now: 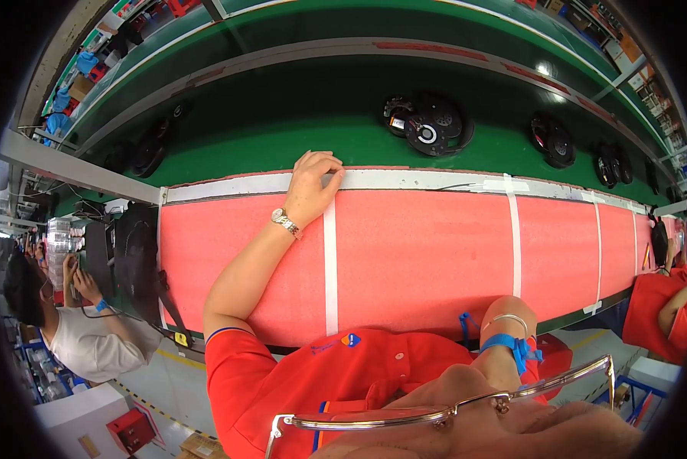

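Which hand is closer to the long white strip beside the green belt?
Left. The left hand rests on the white strip; the right hand, mostly hidden, is farther back, near the face.

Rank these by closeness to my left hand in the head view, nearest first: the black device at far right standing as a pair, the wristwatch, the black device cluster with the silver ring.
From the left hand:
1. Wristwatch, on the same arm's wrist.
2. Silver-ringed cluster, to the right on the green surface.
3. Black pair, farther right.
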A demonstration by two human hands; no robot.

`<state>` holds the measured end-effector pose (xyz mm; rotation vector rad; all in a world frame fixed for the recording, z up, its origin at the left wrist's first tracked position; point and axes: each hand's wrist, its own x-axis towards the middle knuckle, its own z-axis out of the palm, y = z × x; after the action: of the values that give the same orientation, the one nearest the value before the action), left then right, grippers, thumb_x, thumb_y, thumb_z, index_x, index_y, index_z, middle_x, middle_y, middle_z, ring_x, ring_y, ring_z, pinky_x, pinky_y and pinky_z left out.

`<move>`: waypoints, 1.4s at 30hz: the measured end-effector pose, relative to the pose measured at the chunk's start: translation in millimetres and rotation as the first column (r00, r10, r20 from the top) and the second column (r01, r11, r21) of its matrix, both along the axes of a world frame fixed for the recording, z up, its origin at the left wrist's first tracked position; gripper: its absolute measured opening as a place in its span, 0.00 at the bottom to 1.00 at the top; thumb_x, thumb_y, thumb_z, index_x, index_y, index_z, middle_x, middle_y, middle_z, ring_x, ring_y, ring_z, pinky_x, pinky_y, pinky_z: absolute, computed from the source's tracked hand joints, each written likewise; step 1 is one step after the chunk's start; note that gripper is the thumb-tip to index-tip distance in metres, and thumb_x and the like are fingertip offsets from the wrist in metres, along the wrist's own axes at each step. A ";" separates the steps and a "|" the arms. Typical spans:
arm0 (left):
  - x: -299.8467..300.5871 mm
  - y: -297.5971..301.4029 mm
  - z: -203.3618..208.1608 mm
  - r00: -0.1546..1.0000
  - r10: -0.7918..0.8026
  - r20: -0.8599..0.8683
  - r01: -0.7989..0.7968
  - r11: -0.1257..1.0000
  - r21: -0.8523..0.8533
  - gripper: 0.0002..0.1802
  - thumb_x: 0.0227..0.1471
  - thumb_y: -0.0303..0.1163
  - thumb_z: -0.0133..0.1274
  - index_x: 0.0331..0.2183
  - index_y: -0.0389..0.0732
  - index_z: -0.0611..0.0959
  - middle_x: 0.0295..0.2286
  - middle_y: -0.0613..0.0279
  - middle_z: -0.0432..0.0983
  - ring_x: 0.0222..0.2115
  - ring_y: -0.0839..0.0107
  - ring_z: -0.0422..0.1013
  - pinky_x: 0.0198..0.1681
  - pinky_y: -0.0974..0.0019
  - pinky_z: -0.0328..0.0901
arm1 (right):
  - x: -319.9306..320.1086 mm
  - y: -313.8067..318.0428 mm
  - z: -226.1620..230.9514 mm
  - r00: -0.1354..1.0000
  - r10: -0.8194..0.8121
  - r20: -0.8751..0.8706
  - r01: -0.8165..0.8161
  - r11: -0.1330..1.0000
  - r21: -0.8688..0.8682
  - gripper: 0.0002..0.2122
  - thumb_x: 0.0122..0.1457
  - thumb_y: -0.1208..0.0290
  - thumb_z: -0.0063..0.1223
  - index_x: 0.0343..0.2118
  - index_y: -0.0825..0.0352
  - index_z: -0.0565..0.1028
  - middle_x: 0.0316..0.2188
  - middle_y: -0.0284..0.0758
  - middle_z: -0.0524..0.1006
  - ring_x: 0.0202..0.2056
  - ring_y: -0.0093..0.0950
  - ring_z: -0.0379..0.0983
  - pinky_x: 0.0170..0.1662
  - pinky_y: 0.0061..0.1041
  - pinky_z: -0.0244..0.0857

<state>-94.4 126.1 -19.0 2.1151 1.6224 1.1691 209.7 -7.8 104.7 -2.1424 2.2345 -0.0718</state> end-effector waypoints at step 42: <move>-292.3 -8.8 -40.5 0.134 0.935 -0.330 -0.991 0.120 -0.061 0.40 0.42 0.47 0.58 0.55 0.44 0.64 0.58 0.45 0.51 0.61 0.50 0.44 0.56 0.37 0.45 | -64.5 88.9 42.4 0.672 0.410 0.617 0.498 0.367 -0.786 0.11 0.53 0.67 0.58 0.23 0.72 0.75 0.22 0.41 0.72 0.20 0.38 0.68 0.16 0.28 0.57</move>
<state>-386.7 117.3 -59.5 0.6948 3.2548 0.7593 145.2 81.0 147.0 -1.5920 1.7227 -2.3287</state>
